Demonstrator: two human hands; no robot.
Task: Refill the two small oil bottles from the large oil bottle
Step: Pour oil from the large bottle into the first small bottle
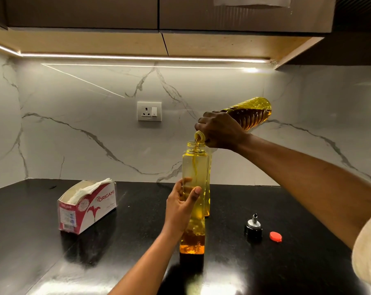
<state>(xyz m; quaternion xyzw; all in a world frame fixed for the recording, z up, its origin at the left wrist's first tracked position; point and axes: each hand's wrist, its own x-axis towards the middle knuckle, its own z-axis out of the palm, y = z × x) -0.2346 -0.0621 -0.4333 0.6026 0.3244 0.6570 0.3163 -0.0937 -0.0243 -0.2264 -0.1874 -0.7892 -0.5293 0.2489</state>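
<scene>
The black countertop (pixel 27 220) lies bare along its left edge and near side, with a tissue box (pixel 87 206) standing at the left, well apart from the bottles. Right of it, the left hand (pixel 181 204) is wrapped around the middle of a tall square small oil bottle (pixel 194 167) — upright, open at the top, with amber oil pooled only in its base. A second small bottle (pixel 208 201) stands just behind it, mostly hidden. Above, the right hand (pixel 219 129) grips the neck end of the large oil bottle (pixel 249 113), whose long axis runs from upper right down to the left, mouth over the small bottle's opening — a thin stream of oil falls in. To the right on open counter sit a black pourer cap (pixel 253 227) and a red cap (pixel 275 236), near each other.
</scene>
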